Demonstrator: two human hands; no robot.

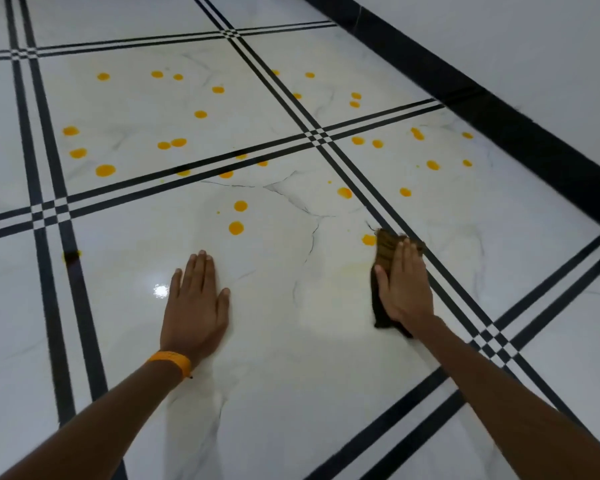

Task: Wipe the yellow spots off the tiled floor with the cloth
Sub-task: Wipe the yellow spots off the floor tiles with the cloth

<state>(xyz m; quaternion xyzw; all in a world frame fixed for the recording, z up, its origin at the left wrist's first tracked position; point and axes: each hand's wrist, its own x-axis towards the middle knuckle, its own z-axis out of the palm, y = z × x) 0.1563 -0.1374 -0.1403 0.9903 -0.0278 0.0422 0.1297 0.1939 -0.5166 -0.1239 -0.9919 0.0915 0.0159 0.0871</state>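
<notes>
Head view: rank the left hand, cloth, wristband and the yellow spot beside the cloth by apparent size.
1. Left hand
2. Cloth, visible part only; the right hand covers most of it, so its full size against the left hand is unsure
3. Wristband
4. Spot

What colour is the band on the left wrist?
The band is orange; it shows best in the head view.

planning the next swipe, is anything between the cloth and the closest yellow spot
Nothing visible does. The cloth, pressed flat under the right hand, has its far edge right beside the nearest yellow spot. The left hand lies flat on the floor farther left, clear of that path.
</notes>
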